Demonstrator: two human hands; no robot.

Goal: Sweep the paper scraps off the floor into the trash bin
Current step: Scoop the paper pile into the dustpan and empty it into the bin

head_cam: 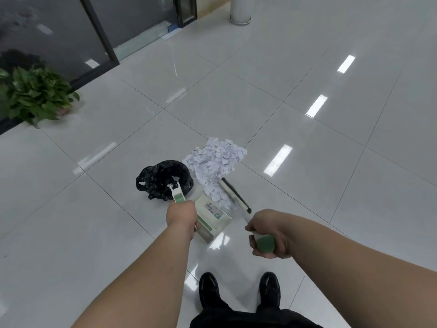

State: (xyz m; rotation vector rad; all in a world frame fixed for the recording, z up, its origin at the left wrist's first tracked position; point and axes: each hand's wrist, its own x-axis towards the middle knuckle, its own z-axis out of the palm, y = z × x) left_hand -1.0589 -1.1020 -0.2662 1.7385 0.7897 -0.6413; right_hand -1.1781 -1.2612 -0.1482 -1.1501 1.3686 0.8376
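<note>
A heap of white paper scraps lies on the glossy tiled floor ahead of me. Its near end spills toward the mouth of a pale dustpan. My left hand grips the dustpan's green-and-white handle. My right hand grips the green top of a broom handle, and the broom's dark head lies along the right side of the scraps. A trash bin lined with a black bag stands just left of the heap, beyond the dustpan handle.
My black shoes stand right behind the dustpan. A green potted plant sits at the left by a dark glass partition. A white round column base stands at the far top. Bare tiles stretch to the right.
</note>
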